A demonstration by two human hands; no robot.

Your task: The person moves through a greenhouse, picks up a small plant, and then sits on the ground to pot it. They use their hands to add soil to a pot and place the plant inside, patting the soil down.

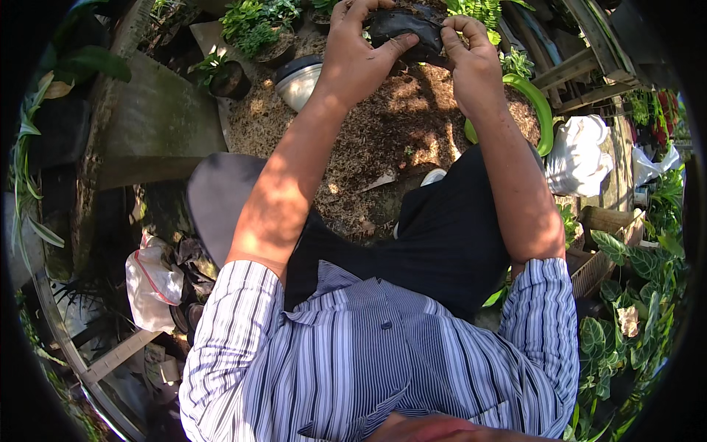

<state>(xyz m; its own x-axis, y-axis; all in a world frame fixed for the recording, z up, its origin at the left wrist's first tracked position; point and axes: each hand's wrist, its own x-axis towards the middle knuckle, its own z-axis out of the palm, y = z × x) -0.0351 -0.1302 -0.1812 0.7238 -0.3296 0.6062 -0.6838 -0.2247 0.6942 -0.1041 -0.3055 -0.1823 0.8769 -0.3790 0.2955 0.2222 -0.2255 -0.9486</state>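
At the top of the view I hold a black plastic plant bag [407, 29] up in front of me. Its top shows dark soil, partly cut off by the picture's edge. My left hand [362, 58] grips the bag's left side, thumb across the front and fingers spread towards the top. On the right side, my right hand [474, 58] pinches the plastic between thumb and fingers. Below the bag lies a spread of loose brown potting mix [397, 110], dappled with sun, on the ground between my knees.
A white bowl with a dark rim [301, 83] stands left of my left forearm, beside small potted plants [229, 77]. A green basin [544, 116] holding mix and a white plastic sack [580, 154] are at the right. A concrete block [160, 116] stands left; leafy plants [635, 309] crowd the right.
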